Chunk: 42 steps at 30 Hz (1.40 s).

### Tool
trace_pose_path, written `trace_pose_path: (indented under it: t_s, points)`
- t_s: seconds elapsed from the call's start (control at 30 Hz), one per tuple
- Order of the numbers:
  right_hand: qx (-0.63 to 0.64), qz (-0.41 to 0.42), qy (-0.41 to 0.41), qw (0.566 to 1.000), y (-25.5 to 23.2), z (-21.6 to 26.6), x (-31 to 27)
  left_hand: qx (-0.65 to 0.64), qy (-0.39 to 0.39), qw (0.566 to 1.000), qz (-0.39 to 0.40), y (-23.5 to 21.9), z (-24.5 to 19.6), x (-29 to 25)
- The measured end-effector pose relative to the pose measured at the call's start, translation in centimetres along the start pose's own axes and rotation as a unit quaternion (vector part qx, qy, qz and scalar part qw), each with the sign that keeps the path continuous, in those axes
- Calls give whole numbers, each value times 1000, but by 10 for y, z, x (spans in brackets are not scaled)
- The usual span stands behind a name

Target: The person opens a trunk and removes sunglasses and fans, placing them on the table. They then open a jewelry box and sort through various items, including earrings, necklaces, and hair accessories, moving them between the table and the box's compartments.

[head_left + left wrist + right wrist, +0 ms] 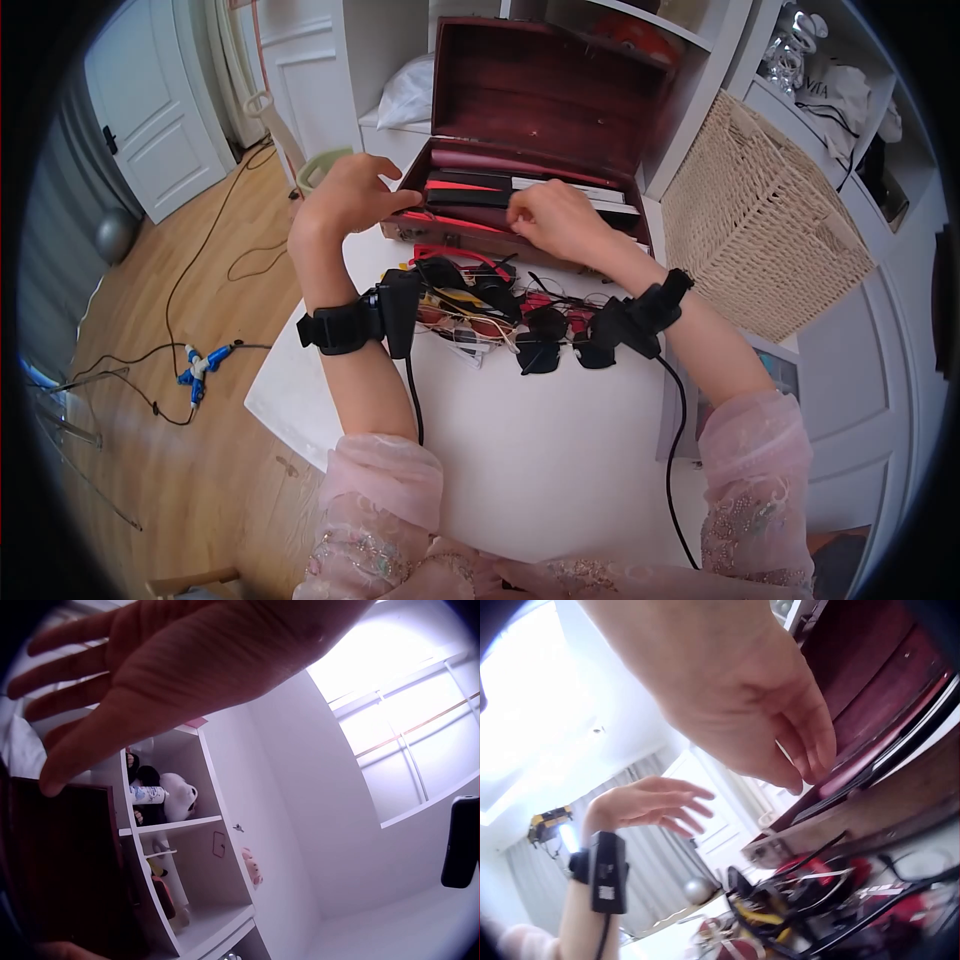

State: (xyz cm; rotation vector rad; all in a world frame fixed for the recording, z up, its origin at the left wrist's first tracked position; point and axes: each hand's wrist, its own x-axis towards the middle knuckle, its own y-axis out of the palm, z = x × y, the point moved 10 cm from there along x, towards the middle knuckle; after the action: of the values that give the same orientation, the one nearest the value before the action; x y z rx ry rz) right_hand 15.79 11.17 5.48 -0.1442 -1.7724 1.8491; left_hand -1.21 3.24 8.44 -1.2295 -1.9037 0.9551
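A dark red wooden box [545, 92] stands with its lid raised at the back of the white table. Inside lie a black case with a red stripe [465, 188] and flat white-and-black items [600, 196]. My left hand [345, 195] hovers at the box's left end, its fingers spread in the left wrist view. Over the front wall hangs my right hand [565, 220], fingers loosely bent, thumb near the fingertips; the right wrist view shows nothing between them. In front of the box lies a pile of glasses, with black sunglasses [540, 352] and red-framed glasses [440, 250].
A woven basket [770, 220] stands to the right of the box, beside white shelves [390, 150]. Cables and a blue-and-white power splitter [200, 372] lie on the wooden floor at left. Black cables run from both wrist cameras.
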Motion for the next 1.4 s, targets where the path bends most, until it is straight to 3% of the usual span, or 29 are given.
trace_pose_path:
  t_s: [0.17, 0.4, 0.8, 1.07, 1.27, 1.33, 1.4]
  points:
    - [42, 52, 57, 996, 22, -40, -6, -1, 5, 1000, -6, 1, 2, 4]
    - [33, 52, 39, 997, 33, -40, 2, 9, 6, 1000, 6, 4, -2, 4]
    - [57, -53, 63, 995, -16, -51, 0, -8, 4, 1000, 2, 3, 1, 4]
    - [84, -4, 86, 993, -49, -34, -25, -16, -10, 1000, 1, 3, 9, 5]
    - [131, 100, 71, 984, -42, -4, -44, -5, -1, 1000, -8, 3, 9, 6]
    - [67, 109, 2, 992, -45, 16, -46, -7, -1, 1000, -13, 2, 9, 6]
    - [62, 105, 0, 993, -46, 19, -46, -4, -3, 1000, -9, 2, 9, 5]
